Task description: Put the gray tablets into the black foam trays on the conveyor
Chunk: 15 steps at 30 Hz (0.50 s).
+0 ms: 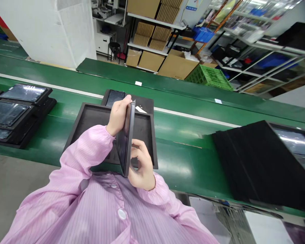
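Note:
A dark tablet [127,139] stands on edge between my hands, its screen facing left and its thin side toward me. My left hand [119,115] grips it near the far end, fingers over the top edge. Around the near end, my right hand [142,166] is on the back side with curled fingers; part of its grip is hidden behind the tablet. Beneath lies a black foam tray [91,117] on the green conveyor. Just beyond the tray sits another dark device [115,97] in black foam, with a small white piece [141,109] near it.
Stacked black trays with tablets [8,112] stand at the left. A tall, tilted stack of black foam trays [259,166] is at the right. The green conveyor [183,159] runs across. Behind it are a green crate [208,78], cardboard boxes [176,64] and shelves.

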Tool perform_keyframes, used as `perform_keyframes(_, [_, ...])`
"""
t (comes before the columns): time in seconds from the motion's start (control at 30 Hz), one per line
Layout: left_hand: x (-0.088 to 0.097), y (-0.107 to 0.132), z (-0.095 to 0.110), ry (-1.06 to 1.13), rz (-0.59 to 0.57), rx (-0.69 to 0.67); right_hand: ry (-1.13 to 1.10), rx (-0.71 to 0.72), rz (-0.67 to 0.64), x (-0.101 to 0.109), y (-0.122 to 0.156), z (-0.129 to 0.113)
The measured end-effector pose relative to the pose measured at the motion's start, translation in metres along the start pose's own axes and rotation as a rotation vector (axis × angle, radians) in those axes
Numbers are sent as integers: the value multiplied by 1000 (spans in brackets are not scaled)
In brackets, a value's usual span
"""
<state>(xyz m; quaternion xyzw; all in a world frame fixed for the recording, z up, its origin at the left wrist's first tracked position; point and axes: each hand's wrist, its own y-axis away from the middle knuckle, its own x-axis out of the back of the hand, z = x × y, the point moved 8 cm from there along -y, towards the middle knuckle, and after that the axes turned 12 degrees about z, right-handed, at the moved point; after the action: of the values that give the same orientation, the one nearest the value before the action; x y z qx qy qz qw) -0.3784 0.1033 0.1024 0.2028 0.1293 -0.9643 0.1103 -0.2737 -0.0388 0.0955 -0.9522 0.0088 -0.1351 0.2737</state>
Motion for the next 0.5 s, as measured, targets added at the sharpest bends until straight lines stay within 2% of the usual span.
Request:
perform_keyframes(0.17, [7, -1, -18, -72, 57, 4, -68, -96, -2, 5, 7, 6])
perform_keyframes(0.27, [12, -5, -17, -73, 80, -10, -173, -186, -33, 10, 7, 21])
perform_keyframes(0.33, [22, -5, -3, -42, 136, -103, -165, -372, -158, 4, 11, 47])
perform_keyframes(0.4, [37, 2, 16, -21, 226, -263, -102, -642, -295, -7, 23, 78])
perform_keyframes(0.43, [44, 9, 23, -48, 256, -329, -98, -770, -310, -11, 29, 91])
perform_keyframes(0.5, [56, 24, 22, -204, 282, -343, -203, -933, -181, -13, 32, 105])
